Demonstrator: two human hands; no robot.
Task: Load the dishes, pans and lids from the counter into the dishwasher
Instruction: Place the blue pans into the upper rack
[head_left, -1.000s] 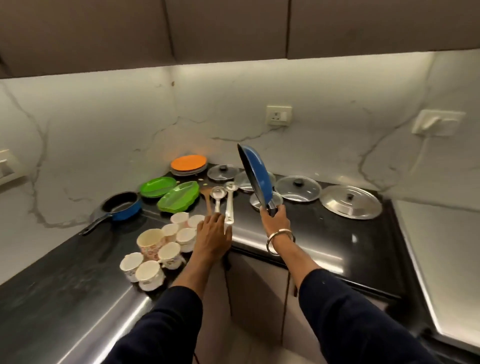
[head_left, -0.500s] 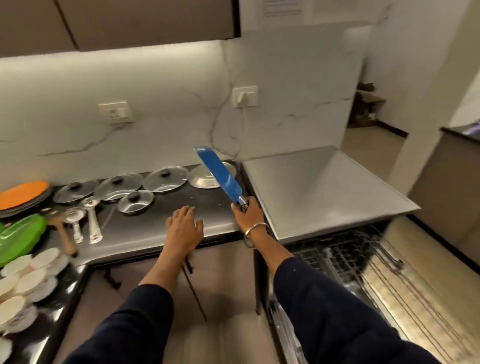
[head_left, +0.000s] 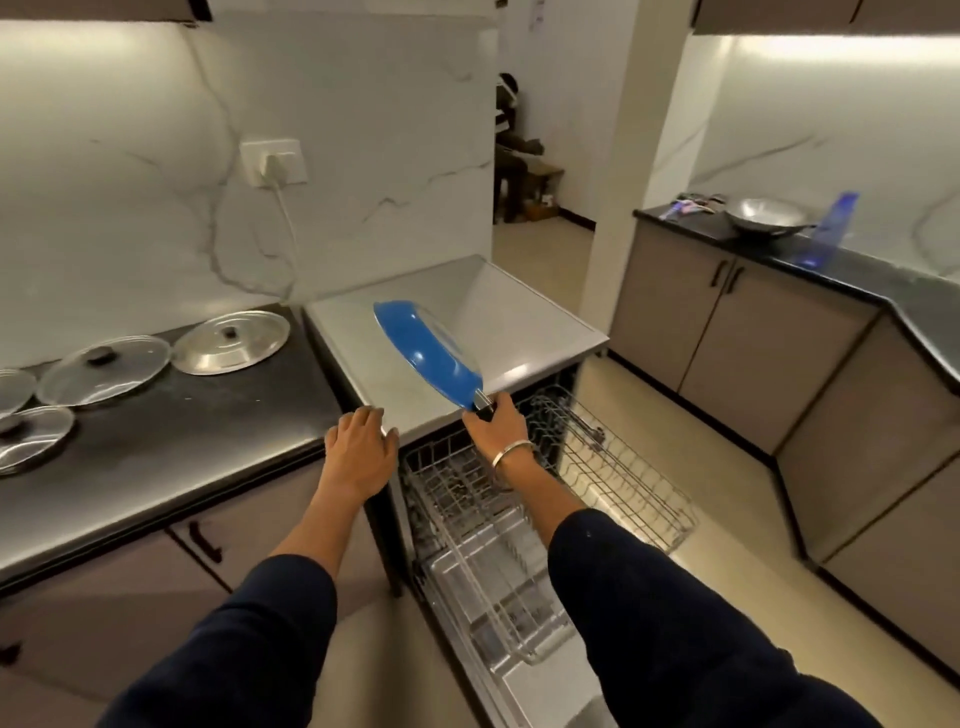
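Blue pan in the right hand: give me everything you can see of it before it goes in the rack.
The blue pan is a shallow round frying pan, glossy blue on the side showing, with a metal collar joining its dark handle. The right hand grips that handle. The pan is held in the air, tilted on edge, body pointing up and left over the grey worktop, above the pulled-out dishwasher rack. Nothing else touches it.

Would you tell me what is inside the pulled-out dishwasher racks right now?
The upper rack shows only bare wire tines, with no dishes. The lower rack looks empty too, though the right forearm covers part of it.
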